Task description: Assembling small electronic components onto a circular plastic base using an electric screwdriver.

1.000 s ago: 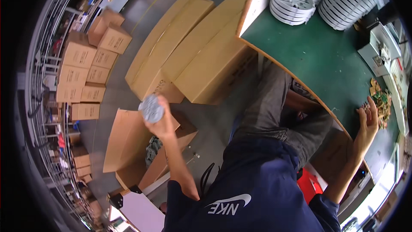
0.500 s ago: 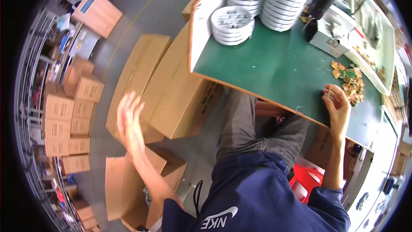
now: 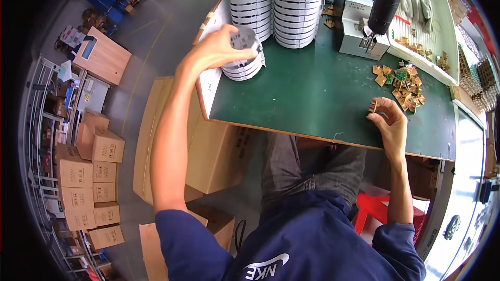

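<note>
right hand (image 3: pixel 391 120) over green worktop (image 3: pixel 307 88) — grey floor (image 3: pixel 161 47) (cartons (image 3: pixel 219 158) about)

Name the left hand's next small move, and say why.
Probably bring the round part toward the right hand: the left hand grips that part at the short stack, and the right hand pinches a small piece over the green tabletop.

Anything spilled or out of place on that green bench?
No damage stands out. Small boards lie in a loose heap beside the white tray, perhaps deliberately; a thin strand curls at the front edge of the bench, like stray debris.
</note>
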The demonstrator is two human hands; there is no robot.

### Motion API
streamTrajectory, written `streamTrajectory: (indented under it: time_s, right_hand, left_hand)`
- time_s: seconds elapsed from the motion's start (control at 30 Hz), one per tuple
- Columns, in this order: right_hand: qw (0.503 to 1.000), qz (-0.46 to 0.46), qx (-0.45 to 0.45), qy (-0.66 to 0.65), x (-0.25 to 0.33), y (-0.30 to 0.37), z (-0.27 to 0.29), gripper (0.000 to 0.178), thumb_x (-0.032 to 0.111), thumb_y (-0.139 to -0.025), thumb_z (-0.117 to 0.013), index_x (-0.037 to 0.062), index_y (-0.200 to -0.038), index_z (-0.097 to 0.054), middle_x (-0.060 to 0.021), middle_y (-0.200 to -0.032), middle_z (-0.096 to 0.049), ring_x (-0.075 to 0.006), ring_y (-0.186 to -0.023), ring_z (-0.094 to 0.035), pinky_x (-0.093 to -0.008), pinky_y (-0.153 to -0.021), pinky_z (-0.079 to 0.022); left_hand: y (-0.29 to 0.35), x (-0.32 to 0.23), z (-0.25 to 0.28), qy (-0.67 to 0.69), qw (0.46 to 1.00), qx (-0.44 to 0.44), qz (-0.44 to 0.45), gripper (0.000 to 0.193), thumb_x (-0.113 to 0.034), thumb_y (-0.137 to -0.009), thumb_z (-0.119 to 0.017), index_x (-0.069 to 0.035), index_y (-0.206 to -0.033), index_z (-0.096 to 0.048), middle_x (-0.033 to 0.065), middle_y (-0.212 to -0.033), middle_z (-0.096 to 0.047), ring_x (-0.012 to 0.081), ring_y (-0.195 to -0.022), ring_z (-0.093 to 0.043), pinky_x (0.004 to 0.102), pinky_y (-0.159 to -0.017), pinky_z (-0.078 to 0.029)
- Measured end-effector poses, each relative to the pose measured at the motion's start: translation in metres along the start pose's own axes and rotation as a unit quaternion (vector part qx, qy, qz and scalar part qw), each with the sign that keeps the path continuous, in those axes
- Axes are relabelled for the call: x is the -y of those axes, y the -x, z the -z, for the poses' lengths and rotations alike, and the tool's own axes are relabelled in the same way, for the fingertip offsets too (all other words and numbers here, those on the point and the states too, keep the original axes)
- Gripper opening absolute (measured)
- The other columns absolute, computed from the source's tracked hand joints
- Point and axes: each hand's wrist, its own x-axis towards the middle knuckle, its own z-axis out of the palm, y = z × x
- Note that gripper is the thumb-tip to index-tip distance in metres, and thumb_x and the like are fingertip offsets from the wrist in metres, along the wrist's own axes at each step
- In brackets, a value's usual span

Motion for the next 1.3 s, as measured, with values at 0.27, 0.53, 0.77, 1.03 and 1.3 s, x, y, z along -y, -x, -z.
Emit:
streamTrajectory:
  time_s: [0.27, 0.53, 0.77, 1.03, 1.3]
  right_hand:
    - [1.0, 0.001, 0.007, -0.009, 0.0, 0.0, 0.0, 0.04, -0.003, -0.091, -0.074, -0.0025, -0.129, -0.064, -0.0046, -0.113, -0.069, -0.012, -0.102, -0.066, -0.0269, -0.092, -0.056]
    - [0.998, -0.017, -0.008, 0.062, 0.004, 0.0, -0.007, 0.036, -0.004, -0.091, -0.073, -0.0018, -0.126, -0.065, -0.0037, -0.112, -0.07, -0.0095, -0.101, -0.066, -0.0245, -0.094, -0.054]
    - [0.998, -0.016, -0.002, 0.069, 0.003, 0.001, -0.004, 0.035, -0.002, -0.092, -0.074, -0.0016, -0.126, -0.067, -0.0021, -0.108, -0.071, -0.0079, -0.1, -0.066, -0.0232, -0.093, -0.054]
    - [0.998, -0.013, -0.015, 0.059, 0.004, 0.002, -0.005, 0.037, 0.004, -0.093, -0.075, 0.0009, -0.129, -0.068, -0.0002, -0.104, -0.069, -0.0058, -0.096, -0.063, -0.0216, -0.091, -0.051]
    - [0.991, 0.007, -0.03, 0.127, -0.004, 0.001, -0.007, 0.035, -0.002, -0.094, -0.07, -0.0006, -0.129, -0.065, -0.0053, -0.108, -0.07, -0.0116, -0.1, -0.066, -0.0258, -0.094, -0.052]
  left_hand:
    - [0.08, -0.02, -0.055, 0.816, 0.569, 0.052, -0.083, 0.075, -0.054, -0.101, -0.046, 0.001, -0.152, -0.04, 0.0231, -0.145, -0.055, 0.0426, -0.13, -0.057, 0.0675, -0.101, -0.049]
    - [0.078, -0.054, -0.122, 0.87, 0.463, 0.156, -0.068, 0.081, -0.062, -0.101, -0.046, 0.002, -0.15, -0.042, 0.0283, -0.142, -0.056, 0.0494, -0.125, -0.059, 0.0609, -0.097, -0.054]
    - [0.074, -0.063, -0.131, 0.855, 0.483, 0.174, -0.071, 0.08, -0.062, -0.101, -0.047, 0.001, -0.149, -0.043, 0.0243, -0.142, -0.057, 0.0448, -0.125, -0.061, 0.0576, -0.097, -0.054]
    - [0.073, -0.068, -0.135, 0.838, 0.509, 0.181, -0.075, 0.075, -0.06, -0.101, -0.048, 0.0, -0.148, -0.046, 0.0206, -0.14, -0.06, 0.0378, -0.123, -0.062, 0.0559, -0.097, -0.054]
    - [0.14, -0.026, -0.122, 0.91, 0.395, 0.095, -0.08, 0.084, -0.063, -0.098, -0.053, -0.001, -0.153, -0.039, 0.0275, -0.154, -0.042, 0.0479, -0.129, -0.054, 0.0594, -0.1, -0.051]
